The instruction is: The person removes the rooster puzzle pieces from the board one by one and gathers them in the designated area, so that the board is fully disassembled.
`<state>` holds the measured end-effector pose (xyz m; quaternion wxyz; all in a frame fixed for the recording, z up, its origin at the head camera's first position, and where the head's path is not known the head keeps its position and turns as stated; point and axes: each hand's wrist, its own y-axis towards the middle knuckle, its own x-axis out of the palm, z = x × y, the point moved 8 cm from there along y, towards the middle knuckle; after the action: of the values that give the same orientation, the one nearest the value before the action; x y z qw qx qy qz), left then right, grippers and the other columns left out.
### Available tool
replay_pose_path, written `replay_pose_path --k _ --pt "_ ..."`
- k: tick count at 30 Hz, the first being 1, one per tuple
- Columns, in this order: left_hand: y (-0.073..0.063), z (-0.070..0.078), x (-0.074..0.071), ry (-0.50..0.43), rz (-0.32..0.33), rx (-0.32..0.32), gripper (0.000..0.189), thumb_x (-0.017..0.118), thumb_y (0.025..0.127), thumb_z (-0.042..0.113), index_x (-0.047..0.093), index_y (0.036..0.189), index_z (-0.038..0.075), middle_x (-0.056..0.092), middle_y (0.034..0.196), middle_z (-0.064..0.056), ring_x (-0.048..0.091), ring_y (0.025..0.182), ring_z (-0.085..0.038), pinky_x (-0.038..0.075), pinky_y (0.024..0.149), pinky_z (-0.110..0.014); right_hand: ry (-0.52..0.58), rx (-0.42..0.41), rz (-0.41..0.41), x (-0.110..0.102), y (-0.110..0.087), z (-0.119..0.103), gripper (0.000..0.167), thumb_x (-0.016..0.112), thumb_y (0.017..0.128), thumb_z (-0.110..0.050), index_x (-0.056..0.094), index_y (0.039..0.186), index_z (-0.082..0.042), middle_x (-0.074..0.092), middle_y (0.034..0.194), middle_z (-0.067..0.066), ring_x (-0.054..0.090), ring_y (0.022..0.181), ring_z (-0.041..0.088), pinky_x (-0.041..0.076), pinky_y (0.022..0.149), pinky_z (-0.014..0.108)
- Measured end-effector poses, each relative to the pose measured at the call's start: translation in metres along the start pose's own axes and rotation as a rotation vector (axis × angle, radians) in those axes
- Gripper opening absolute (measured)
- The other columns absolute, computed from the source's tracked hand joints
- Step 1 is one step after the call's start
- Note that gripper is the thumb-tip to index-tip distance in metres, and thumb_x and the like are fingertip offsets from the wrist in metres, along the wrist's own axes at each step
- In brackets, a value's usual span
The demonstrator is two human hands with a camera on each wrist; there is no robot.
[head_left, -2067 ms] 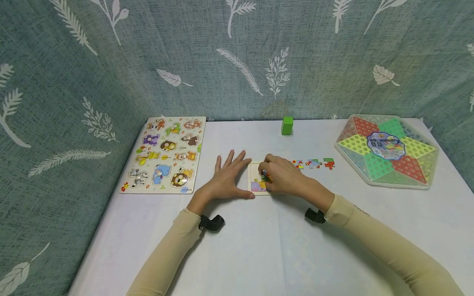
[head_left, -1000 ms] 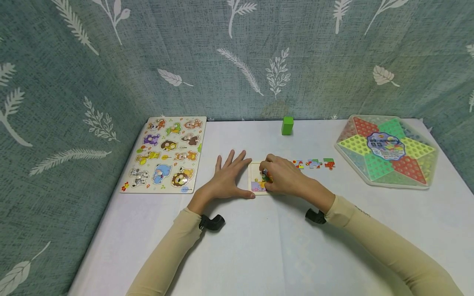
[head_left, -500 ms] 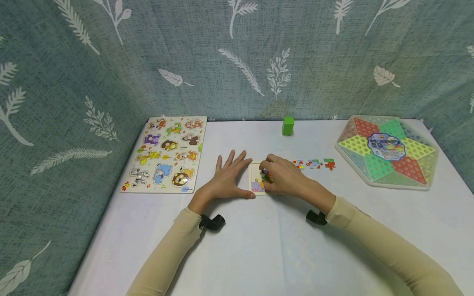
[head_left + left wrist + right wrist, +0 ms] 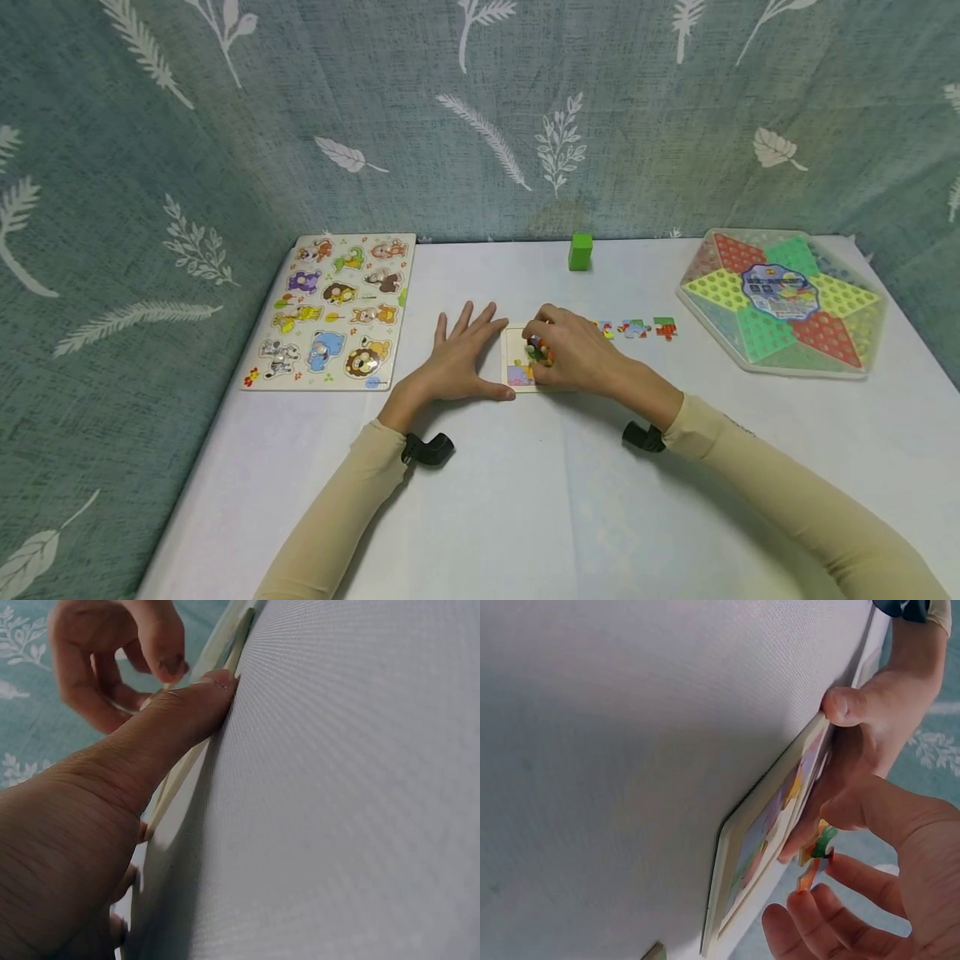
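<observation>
A small wooden jigsaw tray (image 4: 724, 859) lies on the table, with several pieces fitted along its near side. My left hand (image 4: 459, 365) rests at the tray's left side with spread fingers. Its thumb (image 4: 202, 701) touches the near left corner, and the index fingertip reaches the far left corner. Above the tray, my right hand (image 4: 576, 350) pinches a multicoloured puzzle piece (image 4: 823, 844) between thumb and fingers. In the right wrist view this piece is tilted and raised off the tray. The right hand hides the tray's right part in the head view.
Several loose puzzle pieces (image 4: 636, 329) lie in a row right of the tray. A green block (image 4: 580, 252) stands at the back. An animal puzzle board (image 4: 341, 312) is at the left, and a hexagonal game box (image 4: 783, 304) at the right.
The puzzle piece has turned a little between my right fingertips, which stay over the tray. My left hand holds its place, and the head view has shifted slightly.
</observation>
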<state>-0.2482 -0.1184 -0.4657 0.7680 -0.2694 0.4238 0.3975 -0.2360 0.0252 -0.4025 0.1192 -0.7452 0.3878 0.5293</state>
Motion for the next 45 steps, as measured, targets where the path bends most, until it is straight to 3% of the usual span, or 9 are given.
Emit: replay_pose_path --k 15,34,45 --pt "0.001 -0.002 0.001 0.002 0.004 0.005 0.114 0.081 0.069 0.067 0.029 0.159 0.018 0.007 0.167 -0.005 -0.008 0.152 -0.032 -0.017 0.112 -0.060 -0.055 0.005 -0.023 -0.009 -0.009 0.004 0.034 0.078 0.075 -0.017 0.074 0.106 -0.005 0.059 0.102 0.006 0.053 0.078 0.016 0.047 0.065 0.031" --pt "0.002 0.000 0.001 0.013 0.009 0.012 0.115 0.083 0.068 0.066 0.031 0.159 0.018 0.009 0.167 -0.005 -0.007 0.152 -0.033 -0.015 0.113 -0.062 -0.056 0.035 -0.007 -0.026 -0.035 0.021 0.035 0.077 0.073 -0.013 0.074 0.107 -0.005 0.060 0.101 0.006 0.053 0.080 0.017 0.046 0.067 0.033" --pt "0.001 -0.001 0.001 0.014 -0.003 -0.004 0.115 0.083 0.069 0.065 0.029 0.159 0.020 0.007 0.168 -0.003 -0.009 0.152 -0.031 -0.016 0.113 -0.060 -0.048 0.075 0.004 -0.037 -0.054 0.034 0.033 0.076 0.077 -0.013 0.073 0.108 -0.004 0.061 0.103 0.005 0.057 0.077 0.016 0.047 0.063 0.031"
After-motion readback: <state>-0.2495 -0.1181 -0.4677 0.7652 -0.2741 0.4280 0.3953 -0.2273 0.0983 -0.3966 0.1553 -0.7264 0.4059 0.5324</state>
